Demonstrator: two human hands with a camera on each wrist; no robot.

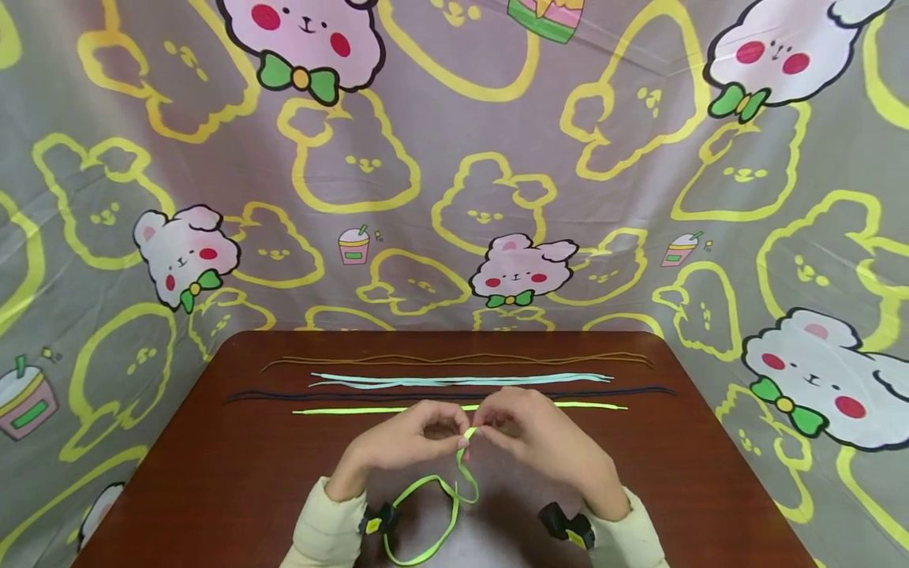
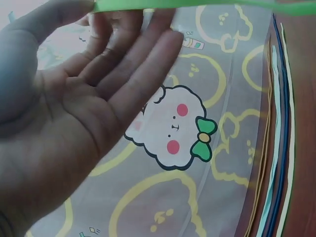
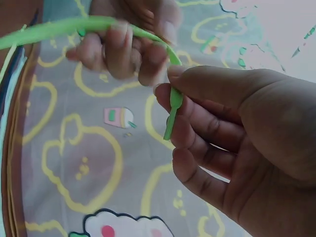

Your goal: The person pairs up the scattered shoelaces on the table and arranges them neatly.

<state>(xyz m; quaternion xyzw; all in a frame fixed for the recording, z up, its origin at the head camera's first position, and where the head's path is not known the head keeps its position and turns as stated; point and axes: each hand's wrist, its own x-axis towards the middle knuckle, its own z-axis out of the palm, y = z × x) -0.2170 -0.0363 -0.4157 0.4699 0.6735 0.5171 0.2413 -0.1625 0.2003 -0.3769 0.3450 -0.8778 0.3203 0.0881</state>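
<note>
Both hands hold a bright green flat shoelace (image 1: 465,465) over the near part of the table. Thumb and fingers of the left hand (image 1: 405,436) pinch it close to the other hand. The right hand (image 1: 547,434) pinches the lace near its end; in the right wrist view the narrow tip (image 3: 169,129) pokes out below the thumb and forefinger. From the left hand the rest of the lace hangs down and curves into a loose loop in front of the left wrist. Part of that loop passes behind the left wrist's camera band.
Farther back, several laces lie stretched crosswise on the brown table (image 1: 185,473): a yellow-green one (image 1: 348,411), dark blue (image 1: 284,394), pale blue (image 1: 454,382) and brown (image 1: 398,360). Patterned cloth (image 1: 419,237) hangs behind the table and along its sides.
</note>
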